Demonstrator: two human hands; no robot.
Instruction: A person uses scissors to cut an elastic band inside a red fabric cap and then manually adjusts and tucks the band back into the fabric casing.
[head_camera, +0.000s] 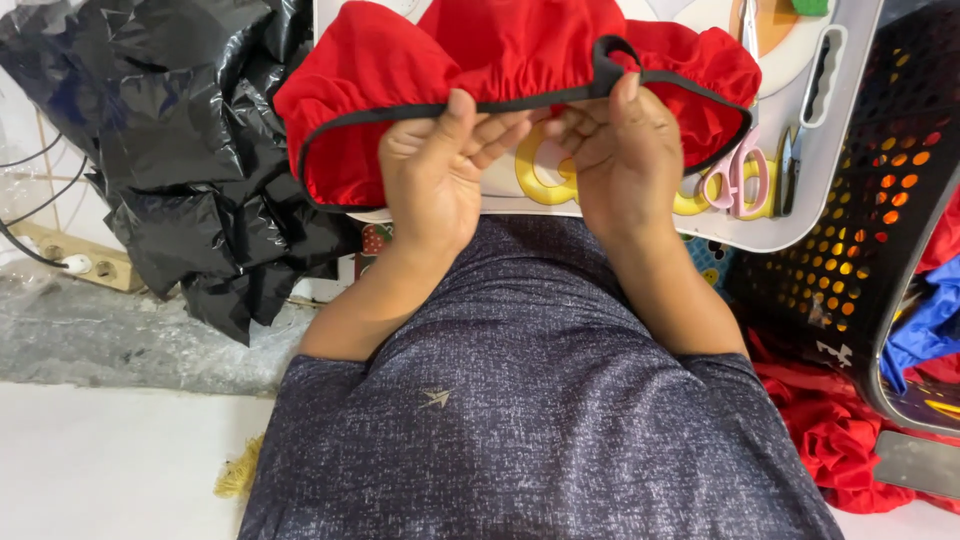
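I read this as a home sewing workspace: scissors (738, 180) at two o'clock, red fabric pile (835, 435) at four, black perforated basket (860, 200) at three.

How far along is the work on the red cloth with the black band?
Done: the black band already runs along the gathered edge of the red cloth. In hand: the left hand and right hand pinch the band near a small loop. Left: more red cloth lies by the basket.

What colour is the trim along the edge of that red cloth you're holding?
Black: a narrow band edging the red cloth, pinched by the left hand and right hand; head view.
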